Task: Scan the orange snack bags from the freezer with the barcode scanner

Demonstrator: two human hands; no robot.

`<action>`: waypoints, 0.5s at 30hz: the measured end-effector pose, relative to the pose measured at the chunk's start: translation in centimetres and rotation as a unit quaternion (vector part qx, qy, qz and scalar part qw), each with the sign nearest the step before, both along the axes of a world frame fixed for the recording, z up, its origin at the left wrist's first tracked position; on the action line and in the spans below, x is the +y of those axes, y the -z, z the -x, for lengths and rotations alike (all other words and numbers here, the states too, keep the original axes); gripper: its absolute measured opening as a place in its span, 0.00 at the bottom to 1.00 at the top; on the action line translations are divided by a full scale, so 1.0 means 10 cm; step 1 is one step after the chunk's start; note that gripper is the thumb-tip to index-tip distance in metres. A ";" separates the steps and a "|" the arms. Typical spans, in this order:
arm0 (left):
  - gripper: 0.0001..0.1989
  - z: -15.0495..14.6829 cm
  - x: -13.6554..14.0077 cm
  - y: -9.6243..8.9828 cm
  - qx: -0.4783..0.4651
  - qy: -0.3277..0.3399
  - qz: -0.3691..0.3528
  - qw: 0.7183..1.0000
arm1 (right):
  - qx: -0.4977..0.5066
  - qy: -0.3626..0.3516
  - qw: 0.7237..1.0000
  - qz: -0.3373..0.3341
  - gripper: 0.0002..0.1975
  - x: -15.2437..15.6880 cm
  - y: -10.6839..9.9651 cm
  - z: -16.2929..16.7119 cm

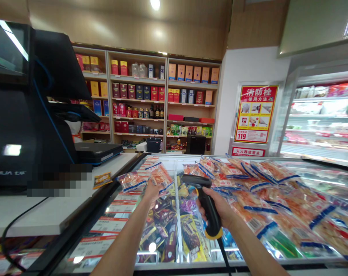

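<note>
My left hand is closed on the near edge of a clear packet of orange-pink food with a blue border, above the freezer's glass lid. Another blue-edged packet lies just left of it. My right hand is wrapped round the handle of a black barcode scanner with yellow trim. The scanner's head points left, towards the held packet, and its cable hangs down at the front. To the right, many similar packets are spread over the glass.
Under the glass of the chest freezer lie wrapped ice creams. A white counter at left carries a checkout terminal and a small yellow-brown packet. Boxed shelves stand behind; a lit fridge is at right.
</note>
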State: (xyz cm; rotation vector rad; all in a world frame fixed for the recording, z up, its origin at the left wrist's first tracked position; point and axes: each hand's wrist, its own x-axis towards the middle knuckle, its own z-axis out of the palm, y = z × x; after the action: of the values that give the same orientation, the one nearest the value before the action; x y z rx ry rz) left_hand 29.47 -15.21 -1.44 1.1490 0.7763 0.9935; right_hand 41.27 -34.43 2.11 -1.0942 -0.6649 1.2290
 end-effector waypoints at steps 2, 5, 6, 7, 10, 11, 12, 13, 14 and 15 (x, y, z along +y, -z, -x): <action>0.26 0.00 0.02 0.00 -0.007 -0.002 -0.010 1.000 | -0.002 -0.003 1.000 0.004 0.17 0.00 -0.01 0.00; 0.26 0.01 0.04 0.00 -0.012 -0.003 -0.025 1.000 | -0.009 -0.009 1.000 0.005 0.18 0.01 -0.01 0.01; 0.28 0.01 0.04 0.00 -0.011 -0.005 -0.029 1.000 | -0.013 -0.009 1.000 0.004 0.18 0.01 0.00 0.01; 0.30 0.01 0.04 0.00 -0.008 -0.007 -0.032 0.999 | -0.018 -0.010 1.000 0.001 0.18 0.01 0.01 0.01; 0.35 0.01 0.03 0.00 0.005 -0.017 -0.045 0.999 | -0.033 -0.010 0.999 -0.003 0.18 0.03 0.07 -0.01; 0.36 0.01 0.03 -0.01 0.011 -0.021 -0.050 0.998 | -0.034 -0.010 0.999 -0.005 0.18 0.04 0.09 -0.02; 0.36 0.01 0.03 -0.01 0.018 -0.025 -0.056 0.998 | -0.033 -0.009 0.999 -0.010 0.18 0.05 0.11 -0.03; 0.36 0.01 0.03 -0.01 0.025 -0.029 -0.063 0.997 | -0.029 -0.008 0.999 -0.016 0.17 0.06 0.12 -0.03; 0.36 0.01 0.03 -0.02 0.032 -0.033 -0.070 0.997 | -0.026 -0.007 0.999 -0.023 0.17 0.06 0.14 -0.04; 0.36 0.01 0.03 -0.02 0.039 -0.038 -0.077 0.996 | -0.022 -0.007 0.999 -0.032 0.16 0.07 0.14 -0.04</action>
State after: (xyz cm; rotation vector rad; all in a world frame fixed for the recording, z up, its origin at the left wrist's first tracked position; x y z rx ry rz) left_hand 29.41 -14.94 -1.22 1.3044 0.8221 1.0922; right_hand 41.66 -33.73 0.66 -1.0676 -0.7424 1.1914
